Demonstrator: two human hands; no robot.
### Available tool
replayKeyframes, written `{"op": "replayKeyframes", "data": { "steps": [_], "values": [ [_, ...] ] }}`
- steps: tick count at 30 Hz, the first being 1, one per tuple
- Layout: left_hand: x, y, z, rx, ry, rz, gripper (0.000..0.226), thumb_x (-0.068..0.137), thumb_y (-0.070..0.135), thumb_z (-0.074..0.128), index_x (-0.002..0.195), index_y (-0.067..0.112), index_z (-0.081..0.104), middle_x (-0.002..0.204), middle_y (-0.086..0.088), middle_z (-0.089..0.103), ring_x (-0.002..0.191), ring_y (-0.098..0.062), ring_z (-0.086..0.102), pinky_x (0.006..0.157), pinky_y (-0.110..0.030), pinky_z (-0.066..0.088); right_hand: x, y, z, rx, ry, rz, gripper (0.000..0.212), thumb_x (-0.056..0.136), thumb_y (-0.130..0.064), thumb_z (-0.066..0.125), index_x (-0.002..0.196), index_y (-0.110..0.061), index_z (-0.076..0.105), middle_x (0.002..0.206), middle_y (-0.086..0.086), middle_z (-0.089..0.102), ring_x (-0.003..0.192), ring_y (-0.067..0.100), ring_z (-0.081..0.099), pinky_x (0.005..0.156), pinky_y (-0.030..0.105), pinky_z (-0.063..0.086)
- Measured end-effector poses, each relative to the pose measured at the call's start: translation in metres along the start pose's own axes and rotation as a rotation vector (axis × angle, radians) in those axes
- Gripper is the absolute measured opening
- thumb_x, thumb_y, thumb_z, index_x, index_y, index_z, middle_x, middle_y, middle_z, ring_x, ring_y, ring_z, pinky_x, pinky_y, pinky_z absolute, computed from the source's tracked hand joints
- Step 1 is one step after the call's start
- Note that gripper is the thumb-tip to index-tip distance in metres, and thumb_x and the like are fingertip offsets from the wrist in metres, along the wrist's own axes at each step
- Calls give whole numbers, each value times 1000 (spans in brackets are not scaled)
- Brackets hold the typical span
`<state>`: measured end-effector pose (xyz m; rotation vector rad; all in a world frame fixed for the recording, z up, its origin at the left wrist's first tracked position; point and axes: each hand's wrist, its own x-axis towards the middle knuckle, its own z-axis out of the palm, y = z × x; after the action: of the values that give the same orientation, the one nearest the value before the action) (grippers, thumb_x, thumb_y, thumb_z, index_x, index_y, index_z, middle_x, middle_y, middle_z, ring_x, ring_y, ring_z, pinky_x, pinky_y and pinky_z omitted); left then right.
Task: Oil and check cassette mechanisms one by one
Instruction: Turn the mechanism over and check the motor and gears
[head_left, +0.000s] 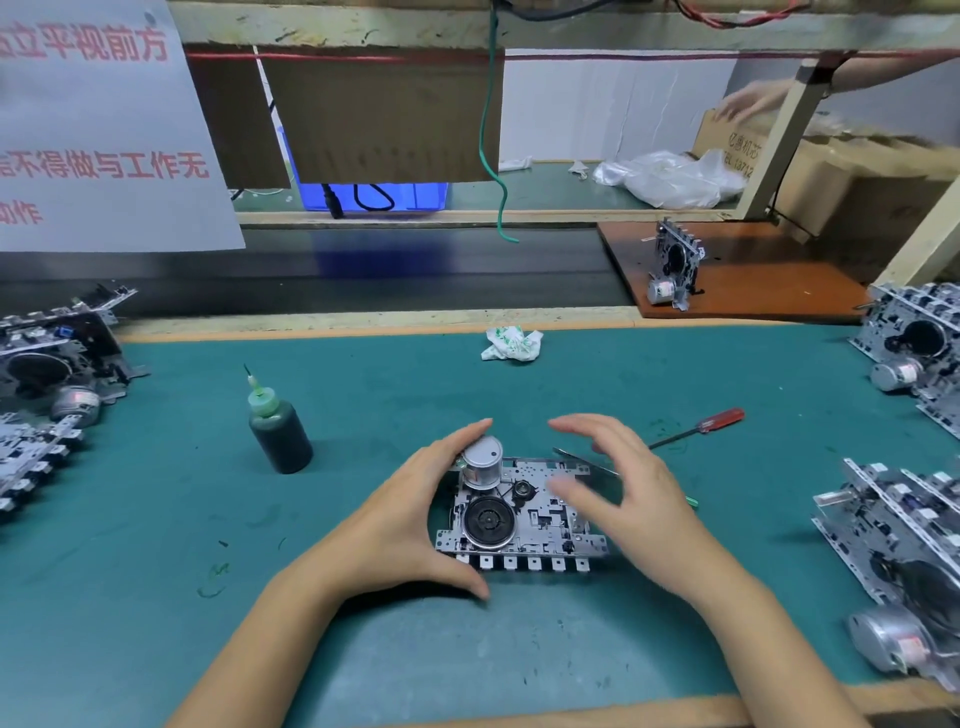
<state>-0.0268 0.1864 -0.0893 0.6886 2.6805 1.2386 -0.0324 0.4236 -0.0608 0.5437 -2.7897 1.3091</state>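
Cassette mechanism (519, 519), seemingly unlabelled

Even, fairly bright light from above falls on the teal-matted table (156, 519), leaving only soft, short shadows under the forearms. The right hand (623, 499) is motion-blurred. Wide-angle distortion bends the edges, and a glowing blue plastic bin (431, 196) behind looks overexposed.

Open mat lies along the bench (156, 597) front; the oil bottle (280, 423) stands left, a screwdriver (698, 427) right, stacked mechanisms (904, 561) crowding both ends.
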Motion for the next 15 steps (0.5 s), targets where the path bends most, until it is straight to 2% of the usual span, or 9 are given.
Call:
{"op": "replayKeyframes", "data": {
  "steps": [2, 4, 6, 9, 11, 13, 15],
  "values": [
    [-1, 0, 1, -2, -22, 14, 125, 45, 59, 87, 136, 66, 2, 138, 47, 17, 135, 14, 20, 106, -4, 19, 3, -7, -6, -297, -267, -53, 101, 57, -81, 55, 143, -41, 23, 144, -32, 22, 132, -12, 15, 107, 11, 14],
    [-1, -1, 2, 4, -26, 20, 127, 45, 59, 87, 135, 68, -2, 137, 49, 14, 135, 14, 18, 105, -2, 17, 7, -11, -5, -563, -390, -127, 124, 51, -82, 61, 150, -28, 9, 151, -19, 18, 137, -1, 10, 113, 18, 8],
    [0, -1, 3, 12, -13, 19, 126, 46, 61, 86, 135, 68, -3, 135, 50, 14, 135, 14, 19, 106, -4, 19, 13, -15, -1, -681, -426, -136, 125, 53, -74, 70, 150, -21, 11, 149, -11, 25, 136, 9, 23, 113, 25, 20],
    [1, -2, 5, 24, 18, 9, 125, 47, 62, 85, 137, 65, -2, 137, 48, 17, 134, 12, 23, 109, -16, 25, 22, -18, 2, -761, -417, -154, 112, 55, -69, 74, 143, -17, 28, 130, -5, 42, 118, 18, 46, 96, 33, 41],
    [1, -2, 6, 9, 35, -6, 126, 48, 59, 86, 139, 63, -1, 140, 42, 21, 133, 12, 26, 110, -17, 27, 26, -20, 3, -855, -391, -212, 104, 55, -69, 73, 136, -15, 36, 121, -3, 49, 107, 22, 54, 84, 33, 43],
    [1, 0, 5, -57, 64, -20, 129, 47, 56, 88, 142, 58, 0, 142, 33, 27, 132, 12, 29, 111, -17, 28, 30, -20, 0, -887, -367, -280, 98, 56, -71, 71, 132, -17, 40, 113, -3, 55, 101, 22, 56, 75, 31, 39],
    [3, 4, 2, -236, 111, -41, 131, 44, 64, 85, 145, 46, 4, 144, 20, 31, 133, 9, 31, 110, -16, 28, 30, -16, -7, -717, -345, -282, 88, 55, -69, 72, 126, -25, 46, 107, -10, 61, 97, 16, 58, 76, 30, 42]
  ]
}}
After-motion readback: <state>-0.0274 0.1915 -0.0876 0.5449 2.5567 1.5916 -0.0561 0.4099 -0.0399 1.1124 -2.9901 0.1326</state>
